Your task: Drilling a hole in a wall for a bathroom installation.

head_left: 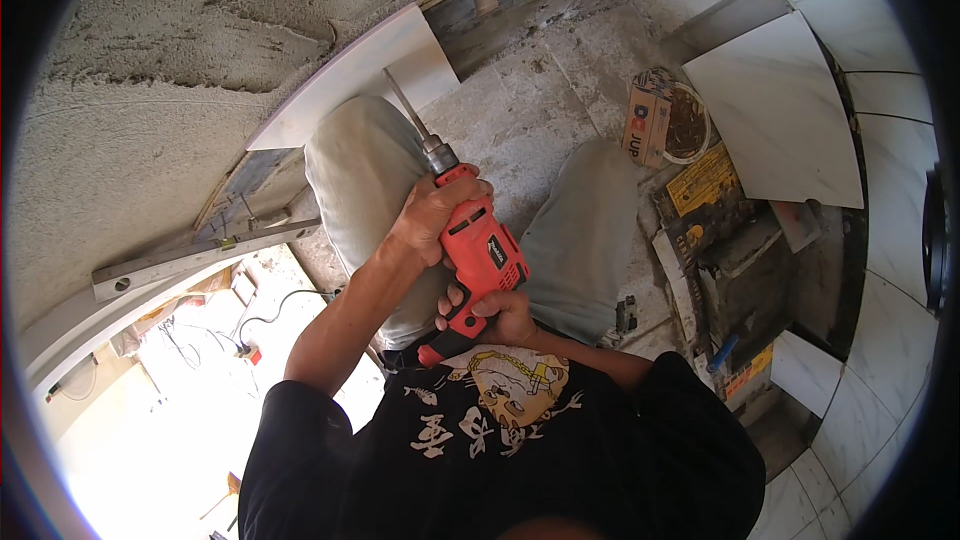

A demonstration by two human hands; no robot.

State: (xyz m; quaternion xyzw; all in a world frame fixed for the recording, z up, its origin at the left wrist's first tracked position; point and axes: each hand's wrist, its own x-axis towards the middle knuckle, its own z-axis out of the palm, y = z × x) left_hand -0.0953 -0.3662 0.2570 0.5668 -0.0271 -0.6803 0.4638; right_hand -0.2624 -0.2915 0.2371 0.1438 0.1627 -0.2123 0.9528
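Right beside tile (775, 110): brown cardboard box (645, 120) (coloured label), both hands gripping red drill (480, 250).

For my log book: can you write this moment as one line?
left hand: grips red drill front | right hand: on handle | bit: at white tile

A rough grey concrete floor (520, 120) is carrying a white marble tile (775, 110) lying far right, a cardboard box (648, 120) beside it, and a tile cutter (725, 260) lying near right.
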